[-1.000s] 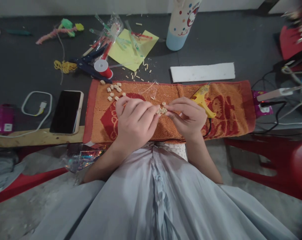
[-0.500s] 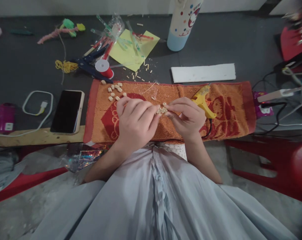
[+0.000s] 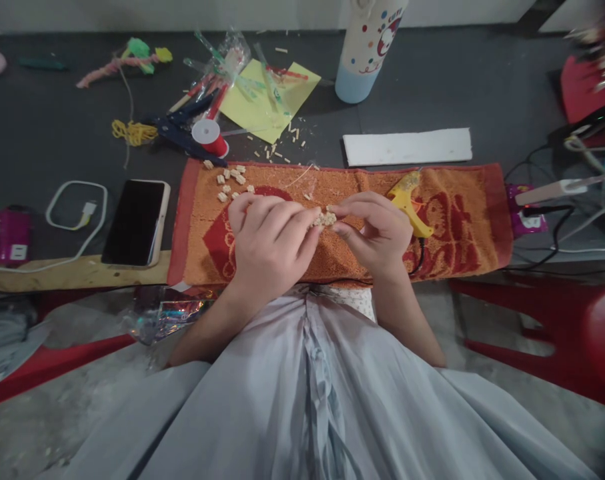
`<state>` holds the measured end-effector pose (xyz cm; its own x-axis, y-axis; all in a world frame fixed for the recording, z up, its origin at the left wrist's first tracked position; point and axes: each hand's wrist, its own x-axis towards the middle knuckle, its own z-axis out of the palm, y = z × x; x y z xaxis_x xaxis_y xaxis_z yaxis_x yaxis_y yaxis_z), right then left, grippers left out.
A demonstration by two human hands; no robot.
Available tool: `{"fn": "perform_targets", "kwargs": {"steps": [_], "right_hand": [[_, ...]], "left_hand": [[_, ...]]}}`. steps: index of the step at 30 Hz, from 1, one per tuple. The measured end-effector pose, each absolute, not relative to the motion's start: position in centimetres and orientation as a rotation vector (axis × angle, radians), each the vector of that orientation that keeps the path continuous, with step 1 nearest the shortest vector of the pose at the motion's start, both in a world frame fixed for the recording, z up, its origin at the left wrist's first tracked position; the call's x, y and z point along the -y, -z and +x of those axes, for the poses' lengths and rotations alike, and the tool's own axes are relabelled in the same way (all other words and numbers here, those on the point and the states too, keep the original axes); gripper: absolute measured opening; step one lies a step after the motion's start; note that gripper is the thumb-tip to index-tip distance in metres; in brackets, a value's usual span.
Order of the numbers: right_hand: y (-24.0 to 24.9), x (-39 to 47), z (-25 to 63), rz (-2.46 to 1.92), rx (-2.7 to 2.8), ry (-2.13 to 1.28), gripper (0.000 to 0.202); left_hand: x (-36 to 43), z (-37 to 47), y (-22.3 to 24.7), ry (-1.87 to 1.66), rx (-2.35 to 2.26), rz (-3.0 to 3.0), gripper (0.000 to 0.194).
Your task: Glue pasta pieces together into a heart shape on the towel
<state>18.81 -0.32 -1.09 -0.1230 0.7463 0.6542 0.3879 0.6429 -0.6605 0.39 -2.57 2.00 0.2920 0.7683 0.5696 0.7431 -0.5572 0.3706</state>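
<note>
1. Two hands share one small pale cluster [image 3: 325, 219], raised over the middle of the orange towel [image 3: 342, 263], in front of the person's waist.
2. Left hand [image 3: 269, 237]: thumb and forefinger are drawn narrow on the cluster's left end, the other fingers curled alongside.
3. Right hand [image 3: 377, 227]: thumb and forefinger meet its right end in a narrow pinch, the palm hollow behind them.
4. Weight: likely very light, so fingertips alone should carry it.
5. Feel: probably stiff, dry and wood-like, with little slip; its bumpy faces ought to give skin good purchase.
6. Strength: the joins look like the weak points. Hard squeezing or twisting could pop a piece loose.
7. Best hold: opposite ends, pinched gently, keeping pressure off any piece that sticks out.
8. Looks: cream to straw-coloured, knobbly and uneven, seemingly made of several short bits packed together. Fingertips hide both ends, so its full outline cannot be told.
9. Similar pale blocks [image 3: 240, 179] lie loose on the towel's upper left; a yellow glue gun [image 3: 411, 204] rests beyond the right hand.
</note>
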Motion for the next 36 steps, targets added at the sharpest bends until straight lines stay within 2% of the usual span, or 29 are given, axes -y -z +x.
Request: {"fn": "perform_targets", "kwargs": {"steps": [7,19,23,30,36], "right_hand": [[0.9,0.4,18.8,-0.771,1.698,-0.378,0.015],[1.1,0.4,18.7,-0.747,1.709,-0.299,0.013],[3.0,-0.3,19.1,-0.842,1.781,-0.266,0.007],[8.3,-1.2,19.3,-1.141,1.936,-0.198,0.013],[9.5,-1.4,18.8,-1.263,2.014,-0.179,0.016]], "left_hand": [[2.7,0.1,-1.7,-1.270,-1.356,2.652,0.023],[2.6,0.3,-1.5,-1.211,-1.446,2.664,0.018],[1.2,0.4,0.5,-1.114,-1.437,2.591,0.014],[-1.3,0.4,5.4,-0.827,-1.430,2.592,0.018],[-2.3,0.5,6.9,-0.759,-1.422,2.568,0.020]]}}
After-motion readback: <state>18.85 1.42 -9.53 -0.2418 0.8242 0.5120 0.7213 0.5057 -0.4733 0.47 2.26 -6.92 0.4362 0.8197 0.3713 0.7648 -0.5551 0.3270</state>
